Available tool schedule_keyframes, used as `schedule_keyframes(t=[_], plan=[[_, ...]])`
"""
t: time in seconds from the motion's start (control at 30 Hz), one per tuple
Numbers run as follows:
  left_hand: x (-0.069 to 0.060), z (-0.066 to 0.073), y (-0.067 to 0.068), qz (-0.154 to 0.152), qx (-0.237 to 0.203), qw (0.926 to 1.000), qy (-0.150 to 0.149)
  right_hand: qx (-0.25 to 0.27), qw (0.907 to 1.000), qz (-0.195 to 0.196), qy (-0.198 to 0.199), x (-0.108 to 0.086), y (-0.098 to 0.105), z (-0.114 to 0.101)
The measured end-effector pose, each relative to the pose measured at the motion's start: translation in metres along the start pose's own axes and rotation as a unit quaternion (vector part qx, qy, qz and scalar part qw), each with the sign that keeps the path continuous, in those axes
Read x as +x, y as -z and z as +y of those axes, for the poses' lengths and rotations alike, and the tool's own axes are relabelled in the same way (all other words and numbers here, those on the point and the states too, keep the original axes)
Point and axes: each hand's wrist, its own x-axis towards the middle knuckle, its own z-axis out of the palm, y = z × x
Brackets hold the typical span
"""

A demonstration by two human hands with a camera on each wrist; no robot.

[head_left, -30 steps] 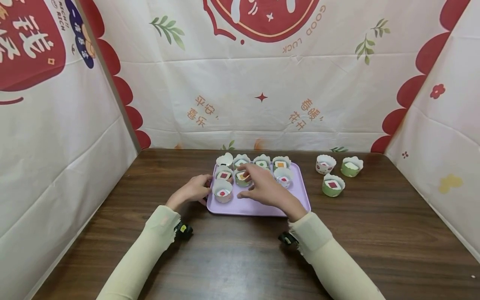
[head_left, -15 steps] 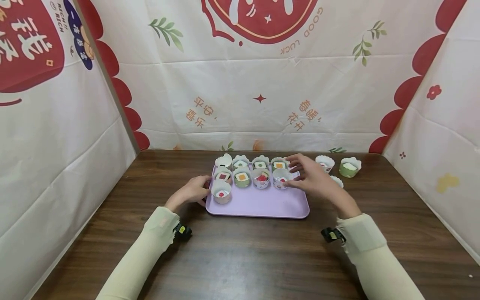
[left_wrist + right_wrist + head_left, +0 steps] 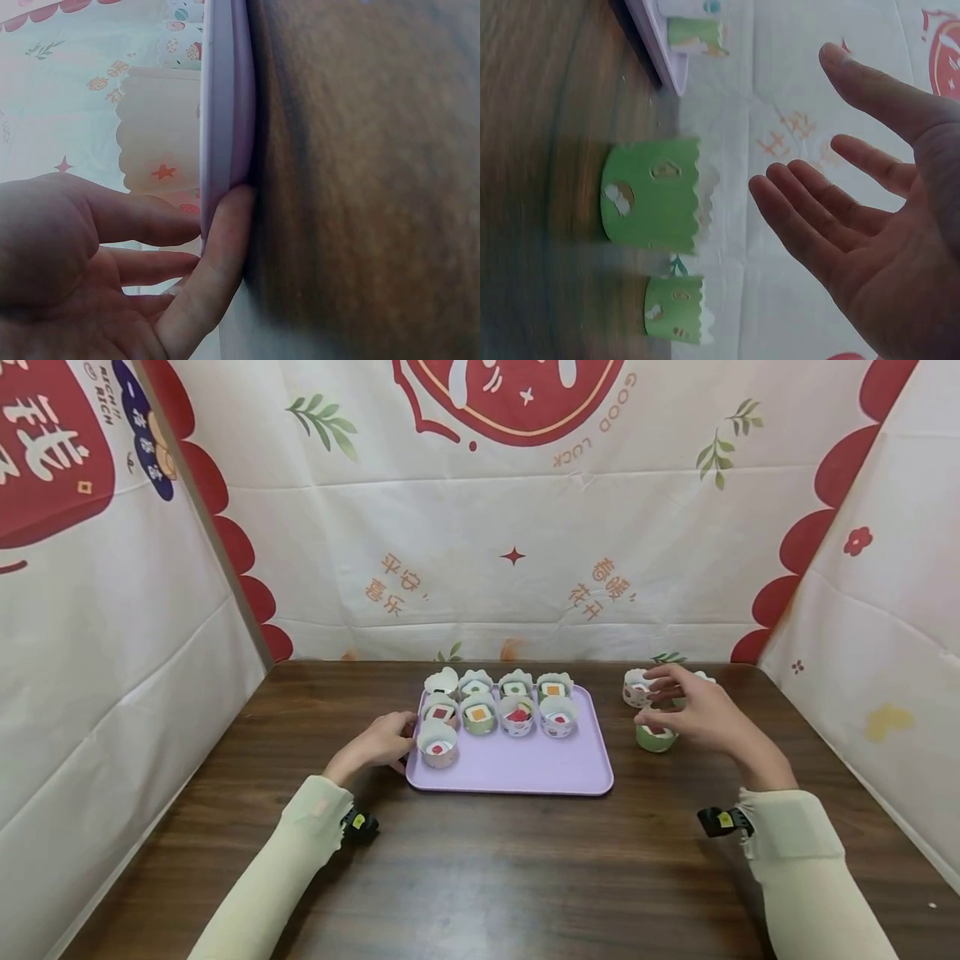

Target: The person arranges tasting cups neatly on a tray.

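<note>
My left hand (image 3: 375, 745) grips the left rim of a lilac tray (image 3: 517, 772); the left wrist view has the fingers on both sides of the tray's edge. Several paper baking cups with small cakes stand on the tray, in two rows at the back, and a single pale pink cup (image 3: 438, 755) at the front left. My right hand (image 3: 701, 713), fingers spread and holding nothing, hovers over a green paper cup (image 3: 655, 742) right of the tray. In the right wrist view that green cup (image 3: 649, 199) stands upright, apart from the fingertips.
Behind the green cup stand a white patterned cup (image 3: 636, 692) and another green cup (image 3: 673, 307), largely covered by the right hand in the head view. The brown wooden table (image 3: 517, 877) meets a printed white cloth (image 3: 480, 518) at the back and sides.
My right hand has moved right, from above the tray to above the loose green cup. The left hand has stayed on the tray's rim. The cups on the tray stand as before.
</note>
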Motion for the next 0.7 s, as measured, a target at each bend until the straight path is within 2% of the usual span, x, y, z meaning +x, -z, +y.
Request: schedule_keyframes(t=[0.27,0.57,0.7], plan=[[-0.003,0.0,0.0,0.0,0.001,1.0,-0.002,-0.012,0.9996,-0.014,-0.023,-0.002,0.007,0.016],[-0.002,-0.001,0.0,-0.001,-0.002,1.0,-0.006,-0.012,0.9962,-0.079,-0.037,-0.004,0.003,0.036],[-0.001,-0.001,0.0,-0.001,-0.005,1.0,-0.006,-0.008,0.9951,-0.091,-0.036,-0.005,-0.001,0.039]])
